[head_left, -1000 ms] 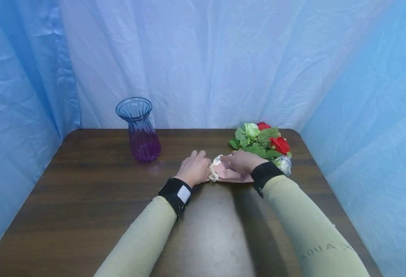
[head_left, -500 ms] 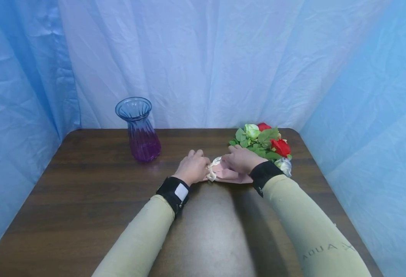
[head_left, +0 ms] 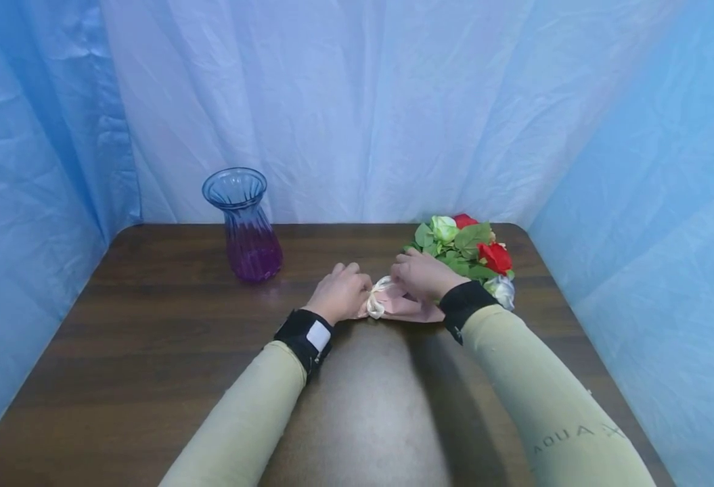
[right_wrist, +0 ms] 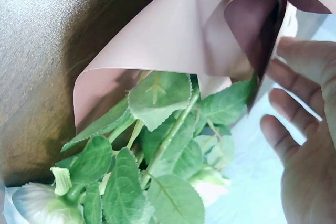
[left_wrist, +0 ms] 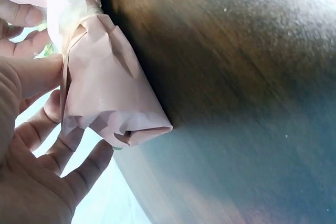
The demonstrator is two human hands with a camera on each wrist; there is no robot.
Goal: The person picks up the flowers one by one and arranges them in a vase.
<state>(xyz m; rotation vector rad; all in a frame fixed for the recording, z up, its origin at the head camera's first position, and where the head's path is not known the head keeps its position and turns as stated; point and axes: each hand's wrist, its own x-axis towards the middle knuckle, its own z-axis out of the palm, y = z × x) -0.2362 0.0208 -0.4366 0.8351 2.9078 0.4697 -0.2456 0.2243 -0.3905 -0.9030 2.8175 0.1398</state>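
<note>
On the table (head_left: 149,352), left hand (head_left: 340,293) pinches the pink wrapping (left_wrist: 107,80), right hand (head_left: 426,275) loose-fingered at its edge, a wide gap over to the vase (head_left: 250,247)!

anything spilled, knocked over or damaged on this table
Nothing stands out. The vase stands upright with no spill visible around it. The bouquet lies on its side, its pink paper creased near the pale ribbon but with no tear in view.
</note>
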